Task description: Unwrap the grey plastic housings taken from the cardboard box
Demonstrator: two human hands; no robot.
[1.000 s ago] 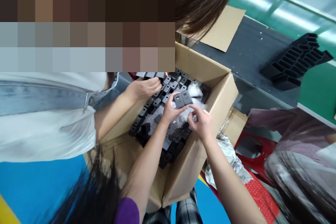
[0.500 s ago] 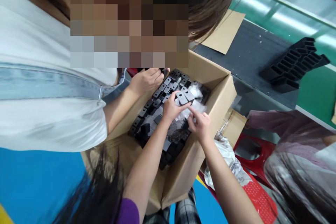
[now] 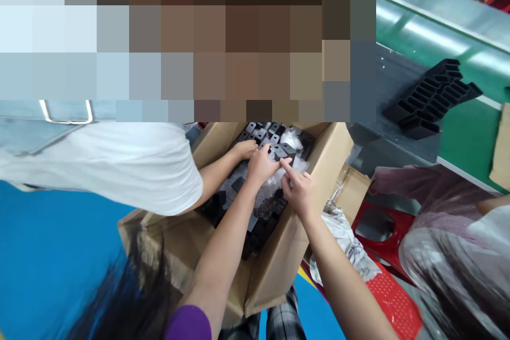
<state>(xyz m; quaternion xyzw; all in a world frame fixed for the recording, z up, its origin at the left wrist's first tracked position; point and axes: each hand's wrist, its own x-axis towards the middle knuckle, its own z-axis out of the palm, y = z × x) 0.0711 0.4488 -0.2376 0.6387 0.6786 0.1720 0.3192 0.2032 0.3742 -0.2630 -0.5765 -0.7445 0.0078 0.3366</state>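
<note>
My left hand (image 3: 261, 166) is closed on a small stack of black plastic parts (image 3: 283, 151) held over an open cardboard box (image 3: 274, 265). My right hand (image 3: 297, 191) sits just to the right, its forefinger stretched out and touching the held parts, its other fingers curled. The box is full of more black plastic parts (image 3: 258, 135) and some clear plastic wrap (image 3: 294, 139). A co-worker's hand (image 3: 245, 149) reaches into the same box from the left, resting on the parts.
The co-worker in a white shirt (image 3: 119, 164) leans over the box's left side. A row of black parts (image 3: 432, 98) lies on the dark and green workbench at the right. A red plastic stool (image 3: 382, 234) and crumpled wrap (image 3: 346, 239) stand beside the box.
The co-worker has leaned further over the box and their hand has moved closer to mine. My right forefinger has come up to touch the parts held in my left hand.
</note>
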